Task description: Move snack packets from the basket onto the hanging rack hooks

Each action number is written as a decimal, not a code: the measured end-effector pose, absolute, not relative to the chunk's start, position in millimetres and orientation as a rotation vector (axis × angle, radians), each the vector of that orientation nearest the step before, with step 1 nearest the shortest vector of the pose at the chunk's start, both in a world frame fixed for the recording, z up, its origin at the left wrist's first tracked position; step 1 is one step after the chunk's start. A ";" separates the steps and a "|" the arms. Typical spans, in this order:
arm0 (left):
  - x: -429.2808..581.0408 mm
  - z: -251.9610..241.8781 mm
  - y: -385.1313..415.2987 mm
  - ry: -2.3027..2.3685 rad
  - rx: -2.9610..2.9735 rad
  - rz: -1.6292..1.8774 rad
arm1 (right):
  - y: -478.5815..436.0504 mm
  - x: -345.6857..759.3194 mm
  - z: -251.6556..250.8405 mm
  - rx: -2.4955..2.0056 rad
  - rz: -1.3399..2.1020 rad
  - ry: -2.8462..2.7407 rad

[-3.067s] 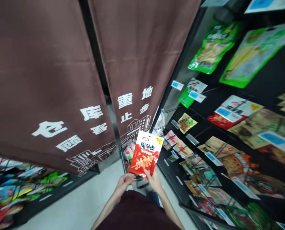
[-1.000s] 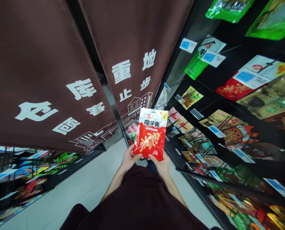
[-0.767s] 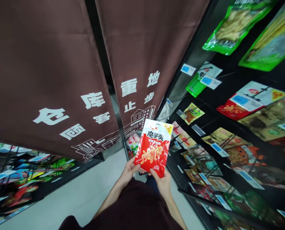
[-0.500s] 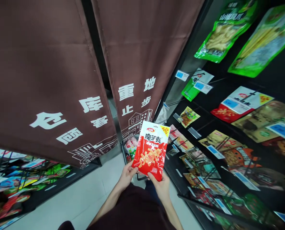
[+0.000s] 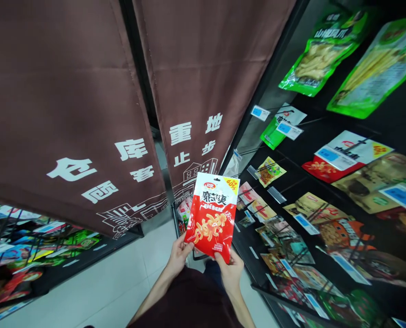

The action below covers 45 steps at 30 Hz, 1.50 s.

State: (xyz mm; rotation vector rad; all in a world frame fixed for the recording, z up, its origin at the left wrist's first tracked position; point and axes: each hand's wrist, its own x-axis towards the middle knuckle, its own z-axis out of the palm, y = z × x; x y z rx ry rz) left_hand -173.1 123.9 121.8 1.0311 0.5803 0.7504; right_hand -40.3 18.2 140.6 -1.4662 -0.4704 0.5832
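Observation:
A red and white snack bag (image 5: pixel 211 218) with a yellow corner label is held up in front of my body, its printed face toward me. My left hand (image 5: pixel 180 253) pinches its lower left corner. At the lower right corner, my right hand (image 5: pixel 229 266) grips the bag with the thumb on the front. The fingers behind the bag are hidden. Partly covered by the bag, a dark-framed basket (image 5: pixel 175 219) with several packets stands beyond it on the floor.
Brown curtains (image 5: pixel 86 91) with white lettering hang ahead. To the right, a black rack (image 5: pixel 291 182) bears hanging snack packets and price tags, including a similar red and white bag (image 5: pixel 348 150). Another packet shelf (image 5: pixel 52 246) stands at the left. Pale floor tiles (image 5: pixel 127 291) lie below.
The snack bag has shifted slightly left and tilted to face me more squarely. Both hands still hold its lower corners. The view has moved a little.

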 end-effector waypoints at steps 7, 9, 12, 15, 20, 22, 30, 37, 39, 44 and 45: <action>-172.2 122.6 124.5 0.566 0.996 0.788 | 12.9 -35.5 132.9 -1.381 0.648 -0.452; -172.0 120.8 124.6 0.565 0.995 0.783 | 13.5 -37.0 134.0 -1.343 0.704 -0.441; -170.8 118.7 124.0 0.568 0.993 0.781 | 18.4 -40.5 139.9 -1.343 0.738 -0.439; -168.3 119.8 124.0 0.554 0.994 0.770 | 25.4 -42.5 147.7 -1.399 0.676 -0.472; -163.4 125.0 128.7 0.536 1.007 0.739 | 30.0 -38.9 144.3 -1.402 0.715 -0.566; -161.5 127.1 130.9 0.529 1.001 0.738 | 30.3 -37.2 138.2 -1.363 0.706 -0.558; -167.6 132.9 140.0 0.514 0.990 0.715 | 43.3 -48.8 142.4 -1.325 0.910 -0.663; -177.0 133.8 150.1 0.632 1.103 0.700 | 56.1 -54.4 135.0 -1.471 0.777 -0.563; -177.9 138.7 150.7 0.750 1.263 0.826 | 57.6 -54.3 129.5 -1.492 0.777 -0.567; -182.6 163.1 150.1 0.793 1.716 0.933 | 58.2 -55.8 120.0 -1.554 0.738 -0.644; -183.1 168.3 149.8 0.751 1.777 0.905 | 58.3 -56.2 119.6 -1.562 0.715 -0.666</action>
